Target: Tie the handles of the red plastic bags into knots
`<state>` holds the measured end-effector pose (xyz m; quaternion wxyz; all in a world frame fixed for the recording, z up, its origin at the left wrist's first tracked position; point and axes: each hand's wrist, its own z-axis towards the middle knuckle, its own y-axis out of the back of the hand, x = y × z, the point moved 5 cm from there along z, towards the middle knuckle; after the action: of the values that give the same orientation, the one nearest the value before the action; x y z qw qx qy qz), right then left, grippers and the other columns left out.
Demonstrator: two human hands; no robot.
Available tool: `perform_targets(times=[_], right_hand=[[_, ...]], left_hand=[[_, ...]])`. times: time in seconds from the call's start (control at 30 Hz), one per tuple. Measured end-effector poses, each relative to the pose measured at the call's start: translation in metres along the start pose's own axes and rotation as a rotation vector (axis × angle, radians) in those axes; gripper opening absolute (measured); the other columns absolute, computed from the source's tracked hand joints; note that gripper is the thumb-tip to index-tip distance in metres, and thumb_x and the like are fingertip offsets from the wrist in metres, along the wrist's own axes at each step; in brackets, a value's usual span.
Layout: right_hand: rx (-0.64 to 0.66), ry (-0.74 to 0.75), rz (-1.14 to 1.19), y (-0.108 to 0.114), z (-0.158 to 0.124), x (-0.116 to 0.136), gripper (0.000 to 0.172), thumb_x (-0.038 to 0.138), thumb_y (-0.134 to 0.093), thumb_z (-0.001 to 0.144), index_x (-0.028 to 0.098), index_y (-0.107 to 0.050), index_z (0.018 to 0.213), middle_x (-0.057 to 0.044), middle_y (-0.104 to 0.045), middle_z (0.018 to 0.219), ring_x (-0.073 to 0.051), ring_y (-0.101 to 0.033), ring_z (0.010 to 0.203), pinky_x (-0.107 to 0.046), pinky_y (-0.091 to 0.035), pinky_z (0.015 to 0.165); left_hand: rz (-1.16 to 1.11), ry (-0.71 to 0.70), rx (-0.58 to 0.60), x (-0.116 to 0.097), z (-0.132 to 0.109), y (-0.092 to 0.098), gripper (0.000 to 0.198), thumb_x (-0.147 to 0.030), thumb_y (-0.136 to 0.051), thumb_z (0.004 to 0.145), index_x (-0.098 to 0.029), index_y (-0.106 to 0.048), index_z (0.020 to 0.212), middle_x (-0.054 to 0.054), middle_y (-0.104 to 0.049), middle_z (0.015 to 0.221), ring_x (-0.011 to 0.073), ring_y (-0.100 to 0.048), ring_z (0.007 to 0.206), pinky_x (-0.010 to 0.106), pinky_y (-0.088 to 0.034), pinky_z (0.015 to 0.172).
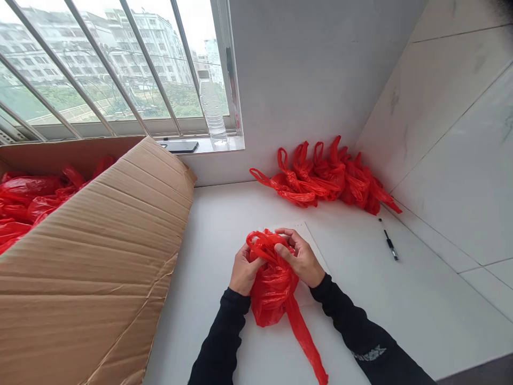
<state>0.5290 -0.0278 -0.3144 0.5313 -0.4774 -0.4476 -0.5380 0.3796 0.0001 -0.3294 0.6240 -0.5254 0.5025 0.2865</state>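
Between my two hands is a red plastic bag (272, 297), bunched up over the white table, with one long strip trailing toward me on the right. My left hand (244, 270) grips its left side, the thumb pressed on the gathered plastic near a loop. On the right side my right hand (302, 259) holds the upper part, thumb on top and fingers curled behind. Whatever the bag contains is hidden. A sheet of white paper (315, 240) lies partly beneath the bag and my right hand.
Several knotted red bags (328, 176) lie along the wall at the back right. A black pen (388, 243) is on the table to the right. At left stands a cardboard box (120, 256) with red bags inside. A water bottle (212, 112) and a phone (178, 146) rest on the windowsill.
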Motion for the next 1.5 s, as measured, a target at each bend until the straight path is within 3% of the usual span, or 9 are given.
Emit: perform_targets(times=[0.23,0.37,0.5,0.7,0.9,1.0,1.1,1.33,1.5], right_hand=[[0.026,0.020,0.076,0.001,0.002,0.000,0.029,0.043,-0.065,0.089,0.021,-0.065,0.107,-0.006,-0.071,0.102,-0.023,-0.065,0.095,-0.035,-0.052,0.085],[0.037,-0.028,0.151,0.000,0.004,-0.006,0.029,0.044,-0.065,0.088,0.021,-0.065,0.107,-0.005,-0.071,0.099,-0.022,-0.066,0.091,-0.035,-0.052,0.085],[0.056,-0.069,0.184,-0.003,0.002,-0.007,0.037,0.049,-0.059,0.090,0.022,-0.060,0.115,-0.006,-0.069,0.103,-0.022,-0.066,0.093,-0.037,-0.052,0.086],[-0.053,0.026,-0.161,-0.001,-0.003,0.007,0.060,0.047,-0.078,0.076,0.027,-0.051,0.126,-0.007,-0.060,0.121,-0.023,-0.059,0.102,-0.038,-0.050,0.088],[-0.064,0.060,-0.072,0.001,0.000,0.001,0.016,0.036,-0.063,0.088,0.022,-0.062,0.096,-0.004,-0.069,0.092,-0.021,-0.063,0.082,-0.035,-0.051,0.078],[-0.070,0.051,0.063,0.005,0.004,-0.005,0.013,0.033,-0.064,0.086,0.022,-0.062,0.092,-0.004,-0.068,0.086,-0.021,-0.063,0.078,-0.034,-0.051,0.076],[-0.035,0.011,0.166,0.005,0.005,-0.008,0.014,0.032,-0.063,0.085,0.022,-0.062,0.095,-0.003,-0.069,0.086,-0.021,-0.064,0.078,-0.033,-0.051,0.076],[0.070,-0.010,0.058,-0.006,0.001,0.002,0.031,0.038,-0.072,0.081,0.023,-0.059,0.105,-0.003,-0.069,0.099,-0.021,-0.064,0.090,-0.035,-0.051,0.084],[0.038,0.002,0.017,-0.003,0.001,-0.001,0.020,0.034,-0.071,0.082,0.021,-0.063,0.095,-0.002,-0.068,0.089,-0.020,-0.062,0.082,-0.035,-0.051,0.080]], left_hand=[[-0.040,-0.025,0.037,-0.001,-0.001,-0.001,0.034,-0.039,-0.071,0.083,-0.017,-0.069,0.109,0.007,-0.075,0.098,0.0211,-0.070,0.086,0.031,-0.052,0.080],[-0.019,-0.030,-0.059,0.004,0.002,0.004,0.030,-0.042,-0.071,0.083,-0.016,-0.071,0.097,0.004,-0.075,0.085,0.0185,-0.068,0.075,0.029,-0.052,0.073],[-0.027,-0.044,-0.109,0.004,0.002,0.007,0.029,-0.043,-0.074,0.079,-0.017,-0.069,0.090,0.002,-0.073,0.081,0.0169,-0.067,0.073,0.028,-0.052,0.072],[-0.010,-0.079,-0.149,-0.002,-0.001,0.009,0.034,-0.036,-0.082,0.071,-0.019,-0.067,0.097,0.002,-0.074,0.094,0.0163,-0.066,0.079,0.027,-0.051,0.076],[0.063,-0.065,-0.139,-0.002,0.000,0.007,0.034,-0.039,-0.079,0.074,-0.019,-0.067,0.100,0.004,-0.073,0.095,0.0187,-0.066,0.084,0.030,-0.050,0.081],[0.095,-0.024,-0.043,-0.002,0.000,0.002,0.043,-0.040,-0.077,0.077,-0.020,-0.066,0.114,0.007,-0.073,0.106,0.0223,-0.067,0.092,0.032,-0.050,0.084],[0.097,0.000,0.023,-0.002,-0.001,-0.001,0.036,-0.041,-0.074,0.079,-0.018,-0.070,0.106,0.007,-0.074,0.100,0.0224,-0.068,0.088,0.031,-0.051,0.081],[0.053,-0.030,-0.105,-0.002,-0.001,0.005,0.035,-0.036,-0.083,0.070,-0.018,-0.072,0.097,0.004,-0.075,0.088,0.0181,-0.068,0.077,0.030,-0.052,0.077],[-0.013,-0.023,-0.119,0.000,0.001,0.006,0.042,-0.034,-0.082,0.072,-0.016,-0.071,0.108,0.007,-0.077,0.094,0.0201,-0.070,0.082,0.031,-0.052,0.080]])
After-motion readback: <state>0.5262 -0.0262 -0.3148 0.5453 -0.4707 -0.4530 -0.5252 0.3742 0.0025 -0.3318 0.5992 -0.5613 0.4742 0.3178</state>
